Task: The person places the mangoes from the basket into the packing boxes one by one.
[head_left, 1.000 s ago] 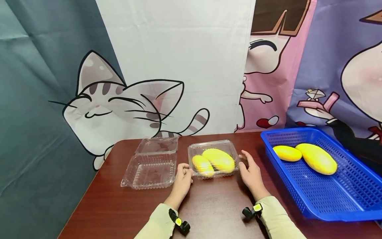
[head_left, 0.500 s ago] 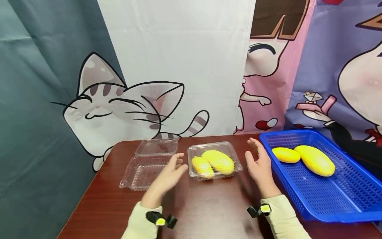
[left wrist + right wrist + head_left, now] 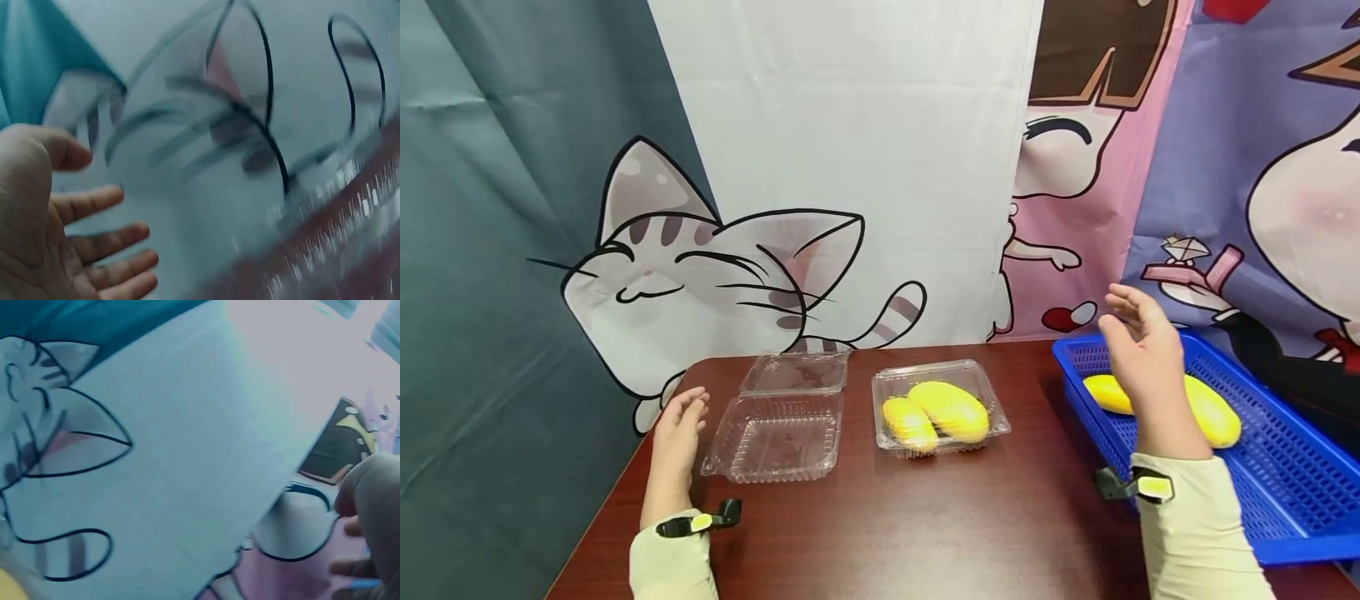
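In the head view, a lidded clear plastic clamshell box (image 3: 887,379) stands mid-table with two yellow mangoes (image 3: 949,410) inside. Left of it lies a second clear clamshell (image 3: 782,437), its lid laid back and nothing inside. My left hand (image 3: 677,437) is raised just left of this open clamshell, fingers loosely bent and holding nothing; the left wrist view shows the same hand (image 3: 81,225) with spread fingers. Over the blue basket's left part hovers my right hand (image 3: 1150,358), its fingers relaxed and nothing in them. It partly hides two more yellow mangoes (image 3: 1213,412) in the basket.
The blue plastic basket (image 3: 1105,442) sits at the right of the brown table (image 3: 925,525). Behind the table hangs a cartoon-printed cloth (image 3: 850,125), and a grey-green cloth (image 3: 490,292) covers the left side.
Both hands have left the lidded clamshell's sides. My left hand has moved left past the open clamshell; my right hand has risen and moved right over the basket. The boxes have stayed put.
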Available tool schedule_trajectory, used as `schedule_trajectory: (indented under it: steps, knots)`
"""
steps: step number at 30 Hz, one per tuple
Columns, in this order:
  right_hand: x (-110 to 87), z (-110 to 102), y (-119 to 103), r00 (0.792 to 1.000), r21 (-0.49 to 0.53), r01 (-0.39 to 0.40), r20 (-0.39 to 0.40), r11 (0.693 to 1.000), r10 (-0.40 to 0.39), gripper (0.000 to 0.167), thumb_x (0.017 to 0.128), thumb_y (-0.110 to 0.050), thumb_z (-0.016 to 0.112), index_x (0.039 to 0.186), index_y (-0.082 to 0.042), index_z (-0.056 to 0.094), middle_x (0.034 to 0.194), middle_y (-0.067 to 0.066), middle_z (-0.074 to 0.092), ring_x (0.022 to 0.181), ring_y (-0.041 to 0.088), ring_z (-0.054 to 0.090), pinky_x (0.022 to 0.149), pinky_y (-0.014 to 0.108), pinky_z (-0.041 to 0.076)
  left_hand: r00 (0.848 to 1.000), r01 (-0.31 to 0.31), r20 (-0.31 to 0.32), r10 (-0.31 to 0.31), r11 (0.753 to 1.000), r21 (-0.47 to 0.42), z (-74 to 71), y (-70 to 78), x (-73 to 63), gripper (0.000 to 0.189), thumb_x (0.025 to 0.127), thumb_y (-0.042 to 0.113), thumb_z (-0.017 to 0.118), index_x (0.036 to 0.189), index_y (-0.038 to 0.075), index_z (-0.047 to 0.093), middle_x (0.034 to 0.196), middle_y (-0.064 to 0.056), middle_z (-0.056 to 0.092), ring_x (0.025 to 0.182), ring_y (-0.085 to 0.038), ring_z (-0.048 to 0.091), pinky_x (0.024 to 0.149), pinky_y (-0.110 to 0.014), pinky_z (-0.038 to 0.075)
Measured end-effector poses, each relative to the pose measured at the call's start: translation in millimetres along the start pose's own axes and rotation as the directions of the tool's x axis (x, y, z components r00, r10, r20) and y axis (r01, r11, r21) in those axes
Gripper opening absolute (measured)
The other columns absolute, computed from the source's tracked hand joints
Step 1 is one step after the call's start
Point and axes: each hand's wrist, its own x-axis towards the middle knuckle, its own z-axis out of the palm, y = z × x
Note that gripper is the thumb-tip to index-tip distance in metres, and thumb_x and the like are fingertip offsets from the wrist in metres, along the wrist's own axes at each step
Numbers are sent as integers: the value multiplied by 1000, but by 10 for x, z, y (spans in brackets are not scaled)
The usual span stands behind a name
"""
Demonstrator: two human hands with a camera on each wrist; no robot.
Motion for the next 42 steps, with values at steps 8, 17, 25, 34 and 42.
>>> schedule_trajectory:
  steps: [8,17,25,34,42]
  knots:
    - [399,-348,138,939,-274,-89,299,958,173,67,105,-42,42,159,-5,25,151,36,35,136,56,35,105,73,30,915,60,357,185,815,-576,-63,-716,83,41,111,15,26,147,30,39,134,17,58,129,-6,47,105,-25,36]
    - [734,-655,1012,814,-576,134,529,806,242,65,102,-31,50,144,14,32,134,51,37,119,65,41,99,74,33,841,11,419,343,762,-647,-19,-974,159,55,108,3,30,159,24,26,151,7,48,138,-5,43,109,-21,36]
    - [562,-699,1553,722,-537,206,648,818,243,66,88,-20,70,138,14,43,130,50,43,115,66,45,91,75,39,808,43,447,383,719,-694,-17,-1010,164,64,104,-9,27,160,21,28,153,7,47,138,-6,44,110,-22,38]
    - [372,-557,1825,717,-436,229,680,870,152,66,77,-12,80,133,10,52,120,38,58,105,51,56,89,68,43,804,80,456,381,691,-718,-25,-998,124,70,99,-17,19,154,23,34,150,6,50,135,-6,48,111,-21,37]
    - [323,-373,1933,749,-476,330,658,815,81,65,70,-21,88,112,1,44,87,22,61,74,33,58,69,50,48,795,101,475,378,688,-718,-40,-970,151,72,99,-17,18,162,16,17,147,11,52,133,-1,48,111,-19,35]
